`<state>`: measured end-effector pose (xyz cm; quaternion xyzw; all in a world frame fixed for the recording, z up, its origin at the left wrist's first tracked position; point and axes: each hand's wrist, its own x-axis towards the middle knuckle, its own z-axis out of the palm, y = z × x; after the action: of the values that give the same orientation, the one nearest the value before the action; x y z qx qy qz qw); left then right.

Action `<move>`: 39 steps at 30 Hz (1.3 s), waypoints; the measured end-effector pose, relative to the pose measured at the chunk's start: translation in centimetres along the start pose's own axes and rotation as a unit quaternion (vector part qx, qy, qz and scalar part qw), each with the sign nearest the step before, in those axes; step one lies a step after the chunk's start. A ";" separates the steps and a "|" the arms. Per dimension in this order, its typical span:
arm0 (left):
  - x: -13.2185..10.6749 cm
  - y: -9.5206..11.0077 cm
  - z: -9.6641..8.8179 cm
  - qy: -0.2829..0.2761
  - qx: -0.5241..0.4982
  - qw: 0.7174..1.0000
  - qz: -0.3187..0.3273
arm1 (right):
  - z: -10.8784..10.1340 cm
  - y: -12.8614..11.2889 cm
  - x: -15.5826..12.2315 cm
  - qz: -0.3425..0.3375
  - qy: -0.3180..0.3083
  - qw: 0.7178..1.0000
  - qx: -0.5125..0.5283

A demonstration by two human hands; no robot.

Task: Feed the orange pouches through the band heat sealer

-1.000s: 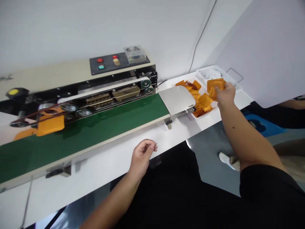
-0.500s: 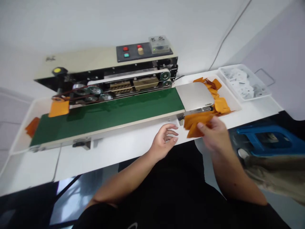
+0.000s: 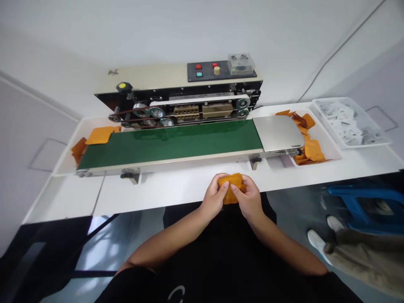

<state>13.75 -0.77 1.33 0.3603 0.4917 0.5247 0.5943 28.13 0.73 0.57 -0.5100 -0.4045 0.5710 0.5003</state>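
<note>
1. And here, just below and right of the centre of the frame, sits the small flat orange pouch-like stack [image 3: 231, 199], level with the near edge of the white tabletop [image 3: 176, 185].
2. Both hands are on it! The left hand [image 3: 216, 195] grips its left side, the right hand [image 3: 251, 198] its right, thumbs side by side on the face, the other fingers curled behind; how many pieces lie in there, I can't tell.
3. Handling: it looks light, thin and bendy, probably soft enough to crease, a touch slick if the layers slide, hardly fragile. The side edges look the best hold, with thumbs flat and a light pinch.
4. Beyond, across the middle, runs the green conveyor belt [image 3: 176, 141], its raised front rail and a black clamp knob [image 3: 255, 162] standing between the hands and the belt.
5. Behind it, upper centre, the beige-and-black machine [image 3: 158, 75] shows its exposed rollers, a spot for fingers to avoid.
6. Right of frame: a smooth silver metal plate [image 3: 277, 132] partly overhanging a white plastic tray [image 3: 336, 158] of loose orange pieces, then a translucent plastic bin [image 3: 375, 145] of white pieces.
7. Far left, another orange piece [image 3: 98, 135] lies at the belt's end.
</note>
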 end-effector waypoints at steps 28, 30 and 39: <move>2.5 6.2 0.9 0.078 -0.095 0.992 0.019 | -4.0 -1.7 2.4 -0.068 0.139 0.971 0.180; 2.6 6.3 1.3 0.076 -0.083 0.993 0.044 | -4.3 -2.0 2.3 -0.087 0.145 0.970 0.172; 3.7 5.8 2.9 -0.016 0.100 0.988 0.115 | -4.4 -4.3 1.5 -0.053 0.056 0.975 0.210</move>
<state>14.88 4.21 6.75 0.4804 0.4878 0.5316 0.4987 33.23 2.71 3.82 -0.4025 -0.2734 0.5864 0.6476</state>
